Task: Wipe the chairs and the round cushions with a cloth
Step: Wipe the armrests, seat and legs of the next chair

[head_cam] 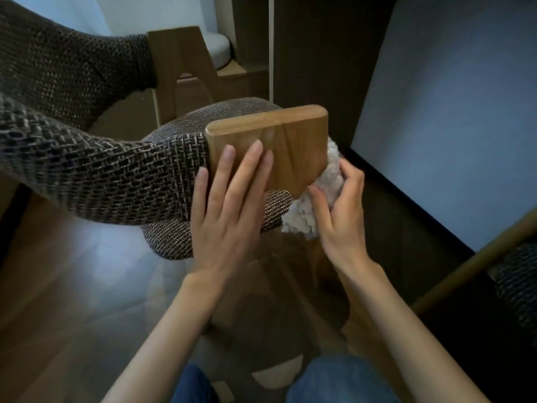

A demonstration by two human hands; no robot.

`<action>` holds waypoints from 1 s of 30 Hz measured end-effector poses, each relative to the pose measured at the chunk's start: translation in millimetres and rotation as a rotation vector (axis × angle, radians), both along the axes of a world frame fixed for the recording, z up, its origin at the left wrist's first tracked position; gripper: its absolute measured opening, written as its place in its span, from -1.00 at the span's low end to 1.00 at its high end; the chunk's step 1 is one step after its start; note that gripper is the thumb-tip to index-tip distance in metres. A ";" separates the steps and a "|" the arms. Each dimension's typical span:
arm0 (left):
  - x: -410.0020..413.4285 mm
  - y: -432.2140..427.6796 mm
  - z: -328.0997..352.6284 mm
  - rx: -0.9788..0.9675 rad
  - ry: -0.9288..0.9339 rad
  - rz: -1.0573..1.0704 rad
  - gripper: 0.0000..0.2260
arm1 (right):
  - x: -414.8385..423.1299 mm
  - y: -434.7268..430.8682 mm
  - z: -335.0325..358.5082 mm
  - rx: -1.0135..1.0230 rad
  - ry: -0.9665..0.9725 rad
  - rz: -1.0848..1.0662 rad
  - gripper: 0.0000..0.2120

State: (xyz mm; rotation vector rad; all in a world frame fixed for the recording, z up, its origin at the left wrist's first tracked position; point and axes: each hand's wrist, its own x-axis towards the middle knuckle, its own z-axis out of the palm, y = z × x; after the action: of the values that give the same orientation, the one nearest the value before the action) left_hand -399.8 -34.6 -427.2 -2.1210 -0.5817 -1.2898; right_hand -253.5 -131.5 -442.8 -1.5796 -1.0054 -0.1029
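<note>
From the head camera I am looking down at a chair [96,173] whose curved backrest is wrapped in coarse brown-and-tan basket-weave fabric. The wrap ends in a flat wooden end piece [270,141] with rounded corners and a smooth, warm grain. My left hand [229,205] lies flat and open against the face of that wood, fingers spread and extended, the thumb resting where wood meets weave; it grips nothing. My right hand [343,210] is curled around a bunched cloth [313,199], off-white and nubby like chenille or terry, pressing it against the right edge and lower corner of the wooden piece. Part of the cloth is hidden behind the wood and part under my fingers, so I cannot make out its full shape.

Below the backrest sits a round cushion [215,123] in a finer brown weave; most of it is covered by the backrest and my left hand. Behind it stands a forked wooden upright [180,68] of the same frame, and farther back a pale round cushion [219,48] shows only as a sliver. At the right edge a second chair [517,283] is cut off, showing a wooden rail and a patch of weave. The floor [72,286] is dark wood planking with a bluish sheen. Blue-denim knees [334,379] fill the bottom edge. The lower chair legs are blurred and hard to read.
</note>
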 end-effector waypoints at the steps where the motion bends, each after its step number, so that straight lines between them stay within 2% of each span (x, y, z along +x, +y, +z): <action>1: -8.1 -0.1 -15.0 -0.013 0.046 -0.003 -0.42 | -2.1 2.3 5.3 0.051 -0.024 -0.025 -0.55; 3: -26.1 -1.5 -45.6 -0.110 0.079 -0.115 -0.39 | -6.0 3.7 6.5 0.125 -0.032 -0.055 -0.55; 6: -46.0 -2.6 -76.4 -0.299 -0.090 -0.336 -0.51 | -8.7 0.1 -14.0 0.116 -0.031 -0.097 -0.49; 10: -47.1 -1.7 -94.2 -0.500 -0.281 -0.308 -0.56 | -4.7 -7.9 -70.3 -0.086 0.024 -0.153 -0.44; 13: -41.3 0.5 -102.3 -0.583 -0.378 -0.373 -0.49 | 1.8 -14.9 -113.1 -0.316 0.236 -0.155 -0.42; 15: -40.5 3.0 -107.8 -0.657 -0.418 -0.427 -0.44 | 1.4 -17.5 -128.7 -0.386 0.321 -0.187 -0.42; 17: -40.9 4.9 -114.5 -0.744 -0.429 -0.430 -0.41 | -4.3 -14.4 -127.9 -0.295 0.258 -0.246 -0.42; 19: -40.7 5.7 -118.4 -0.820 -0.450 -0.395 -0.39 | -13.4 -7.6 -113.5 -0.100 0.162 -0.264 -0.38; 22: -38.5 6.1 -122.1 -0.815 -0.450 -0.352 -0.39 | -23.0 -1.0 -95.5 0.068 0.047 -0.194 -0.40; 27: -37.3 6.9 -125.4 -0.784 -0.424 -0.347 -0.40 | -12.6 -3.5 -126.7 -0.022 0.087 -0.198 -0.40; 30: -37.5 7.9 -127.5 -0.796 -0.438 -0.376 -0.39 | -4.4 -4.4 -170.9 -0.137 0.202 -0.231 -0.41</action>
State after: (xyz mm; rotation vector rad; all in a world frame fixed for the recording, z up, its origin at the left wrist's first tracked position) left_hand -437.3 -26.7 -554.7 -2.6740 -1.0511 -2.0054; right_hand -257.9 -135.9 -613.7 -1.7894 -0.6831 -0.0321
